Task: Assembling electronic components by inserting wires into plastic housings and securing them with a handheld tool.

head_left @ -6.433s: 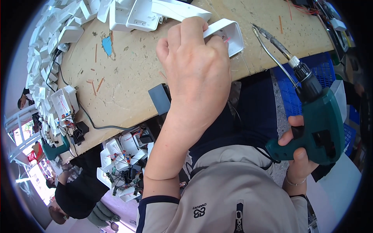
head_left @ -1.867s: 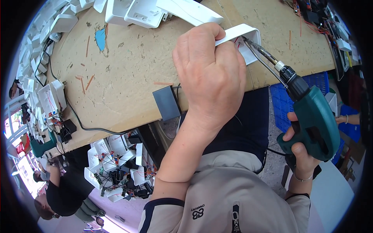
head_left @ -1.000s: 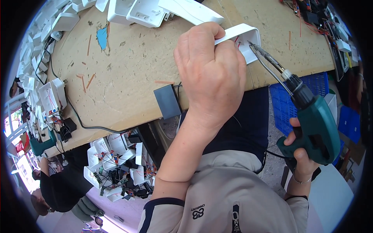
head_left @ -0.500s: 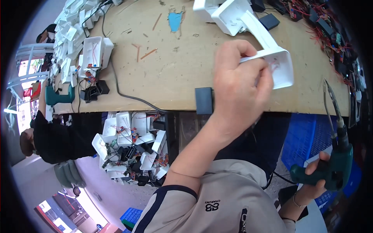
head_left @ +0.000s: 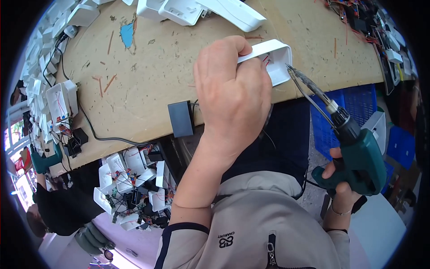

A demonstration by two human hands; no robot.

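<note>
White housing [head_left: 281, 68]: my left hand [head_left: 230, 92] pinches it; hold steady;
Green soldering gun [head_left: 365, 163]: right hand [head_left: 345, 192] grips it; avoid scorching walls [head_left: 284, 54]

Near 1 o'clock, the left hand [head_left: 233, 96] pinches the rim of a white plastic housing [head_left: 281, 67], with red wire [head_left: 266, 58] inside. Between 3 and 4 o'clock, the right hand [head_left: 346, 193] holds a green soldering gun [head_left: 365, 163], its tip beside the housing's open edge; contact is unclear. A dark grey box [head_left: 181, 119] sits on the table [head_left: 148, 89] at 10 o'clock. Wired white housings [head_left: 134, 188] heap at 8 o'clock.
</note>
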